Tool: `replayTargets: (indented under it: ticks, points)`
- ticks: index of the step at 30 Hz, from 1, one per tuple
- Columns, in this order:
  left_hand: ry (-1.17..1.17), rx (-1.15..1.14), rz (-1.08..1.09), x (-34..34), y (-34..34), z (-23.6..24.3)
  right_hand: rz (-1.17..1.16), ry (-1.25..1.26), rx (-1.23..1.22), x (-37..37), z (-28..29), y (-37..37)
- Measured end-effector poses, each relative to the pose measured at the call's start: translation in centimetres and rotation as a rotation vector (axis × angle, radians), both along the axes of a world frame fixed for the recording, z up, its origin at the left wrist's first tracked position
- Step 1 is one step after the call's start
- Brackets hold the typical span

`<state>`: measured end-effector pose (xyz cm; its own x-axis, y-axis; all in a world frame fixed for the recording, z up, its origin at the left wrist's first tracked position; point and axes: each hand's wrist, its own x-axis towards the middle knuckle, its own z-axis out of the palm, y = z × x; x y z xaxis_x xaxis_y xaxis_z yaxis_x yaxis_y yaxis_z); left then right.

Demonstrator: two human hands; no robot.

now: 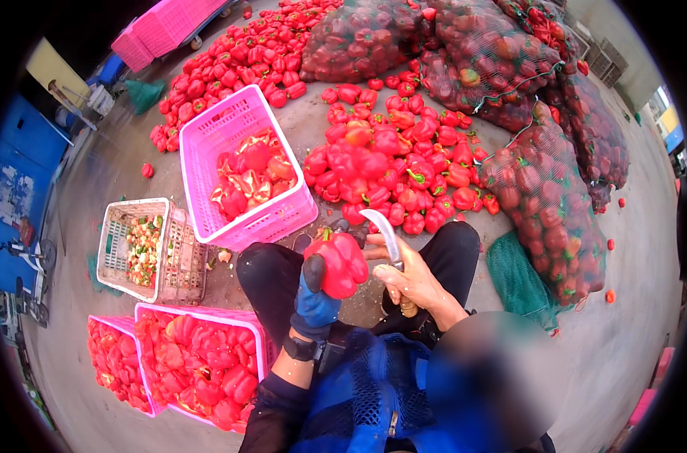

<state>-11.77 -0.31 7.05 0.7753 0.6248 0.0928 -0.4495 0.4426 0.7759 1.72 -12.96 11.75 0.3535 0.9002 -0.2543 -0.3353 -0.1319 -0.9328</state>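
Note:
A whole red bell pepper [343,263] with a green stem is held up in my left hand [315,294], which wears a blue and dark work glove. Its gloved fingers wrap the pepper's left side. My bare right hand [419,281] is closed round the handle of a curved knife [386,235]. The pale blade points up and left, just right of the pepper and apart from it. Below the palm, the tan end of the handle shows. Beyond my knees, a pink crate [241,230] contains cut red pepper pieces [254,175].
Whole red peppers [404,155] lie heaped ahead, with another pile [241,68] farther left. Filled mesh sacks [551,204] stand at right beside a green net bag [519,275]. A whitish crate [179,257] with cores and pink crates [262,332] of cut peppers stand at left.

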Motion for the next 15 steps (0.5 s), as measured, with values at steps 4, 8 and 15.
replayTargets:
  ticks: [4, 8, 15]
  points:
    - [0.265, 0.192, 0.081, 1.0, -1.4, 1.8, -0.010, 0.131, -0.005, 0.6, -3.0, 0.8]
    - [0.486, 0.266, 0.098, 0.2, -1.6, 2.4, -0.069, -0.098, -0.011, 0.1, -3.2, 0.5]
    - [0.442, 0.434, 0.064, -0.2, -2.4, 1.9, 0.115, -0.900, 0.145, 1.1, -2.1, 0.3]
